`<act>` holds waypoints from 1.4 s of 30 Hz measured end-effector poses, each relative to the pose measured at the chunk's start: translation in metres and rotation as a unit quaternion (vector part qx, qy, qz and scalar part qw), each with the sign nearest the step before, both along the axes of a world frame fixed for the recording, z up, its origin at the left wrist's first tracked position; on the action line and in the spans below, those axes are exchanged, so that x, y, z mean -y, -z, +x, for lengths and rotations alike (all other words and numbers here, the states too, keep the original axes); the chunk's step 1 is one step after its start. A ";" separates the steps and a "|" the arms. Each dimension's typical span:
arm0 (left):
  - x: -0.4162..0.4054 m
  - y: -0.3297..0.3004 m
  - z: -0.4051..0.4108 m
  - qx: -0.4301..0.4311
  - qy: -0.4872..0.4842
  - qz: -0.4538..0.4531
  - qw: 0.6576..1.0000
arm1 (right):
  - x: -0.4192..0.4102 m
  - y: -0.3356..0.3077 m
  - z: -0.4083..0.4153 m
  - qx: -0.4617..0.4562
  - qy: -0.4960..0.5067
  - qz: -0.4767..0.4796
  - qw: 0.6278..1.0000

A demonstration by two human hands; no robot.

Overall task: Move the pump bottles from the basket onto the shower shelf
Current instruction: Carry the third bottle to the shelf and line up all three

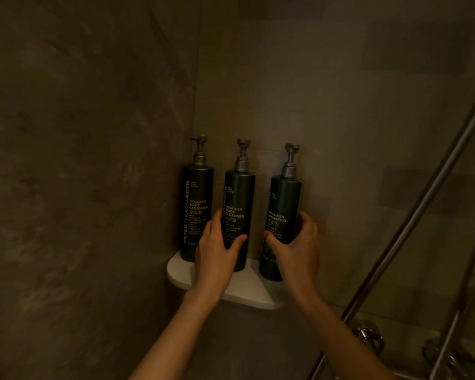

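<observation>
Three dark green pump bottles stood upright in a row on the white corner shower shelf (pixel 247 294) between two tiled walls: a body cleanser bottle (pixel 196 207) by the left wall, a second body cleanser bottle (pixel 239 204) in the middle, and a shampoo bottle (pixel 281 204) on the right. The left hand (pixel 217 250) was wrapped around the lower part of the middle bottle, and the right hand (pixel 296 248) gripped the shampoo bottle low down. A metal shower rail (pixel 422 198) ran diagonally at the right.

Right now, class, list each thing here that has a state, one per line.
Left bottle: upright on shelf, untouched.
Middle bottle: upright, left hand gripping it.
Right bottle: upright, right hand gripping it.
Shelf: holds all three bottles.
</observation>
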State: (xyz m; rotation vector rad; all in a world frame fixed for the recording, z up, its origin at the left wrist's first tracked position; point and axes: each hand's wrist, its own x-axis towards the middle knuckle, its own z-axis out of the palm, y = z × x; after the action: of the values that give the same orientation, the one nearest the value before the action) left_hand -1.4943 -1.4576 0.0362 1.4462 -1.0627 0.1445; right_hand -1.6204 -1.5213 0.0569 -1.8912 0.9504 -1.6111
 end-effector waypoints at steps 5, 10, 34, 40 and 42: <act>0.001 0.001 0.003 -0.006 0.004 0.008 1.000 | 0.001 0.002 0.000 -0.003 0.010 -0.001 1.000; 0.000 0.003 0.003 -0.005 0.003 0.004 1.000 | 0.001 0.001 0.002 -0.002 0.017 0.000 1.000; -0.001 0.001 0.004 0.005 0.010 0.003 1.000 | -0.005 0.002 0.010 0.037 0.012 0.015 0.999; -0.002 0.001 0.004 0.003 0.015 0.003 1.000 | -0.005 0.003 0.010 0.042 0.002 0.015 0.999; -0.002 0.001 0.005 0.005 0.017 0.003 1.000 | -0.003 0.004 0.010 0.036 -0.002 0.016 0.999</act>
State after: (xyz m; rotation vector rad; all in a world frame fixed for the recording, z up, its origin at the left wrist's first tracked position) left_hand -1.4898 -1.4561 0.0348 1.4329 -1.0954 0.1242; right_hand -1.6104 -1.5180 0.0530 -1.8002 0.9360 -1.6394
